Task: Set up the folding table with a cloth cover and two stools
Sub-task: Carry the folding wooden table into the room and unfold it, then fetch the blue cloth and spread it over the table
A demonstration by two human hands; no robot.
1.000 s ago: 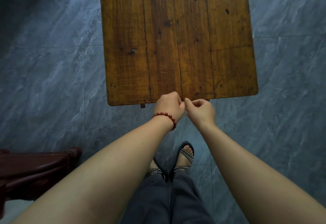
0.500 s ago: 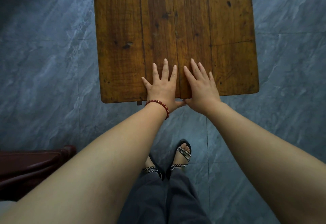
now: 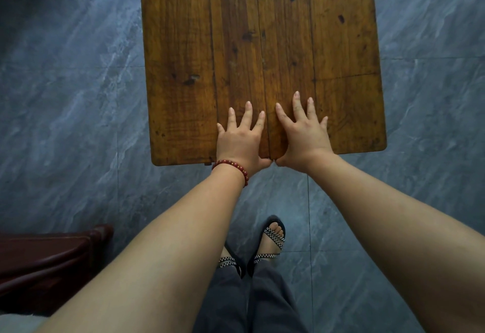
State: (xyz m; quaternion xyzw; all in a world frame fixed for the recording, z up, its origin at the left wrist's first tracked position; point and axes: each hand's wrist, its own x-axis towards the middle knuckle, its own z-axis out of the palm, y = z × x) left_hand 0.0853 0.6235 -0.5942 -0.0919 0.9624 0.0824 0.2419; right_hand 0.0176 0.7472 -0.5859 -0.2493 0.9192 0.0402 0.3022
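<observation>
Where centre seam of folding table [image 3: 183, 70] meets tabletop's near edge, left hand [image 3: 240, 141] and right hand [image 3: 304, 136] press flat, fingers spread. Tabletop rectangular, rounded corners, knotty amber planks; stands on grey marbled tile floor [image 3: 65, 96]. Red bead bracelet [image 3: 233, 166], left wrist.

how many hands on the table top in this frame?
2. Left hand flat on the table by its near edge, left of the centre seam; right hand flat just right of that seam. Neither is hidden.
</observation>
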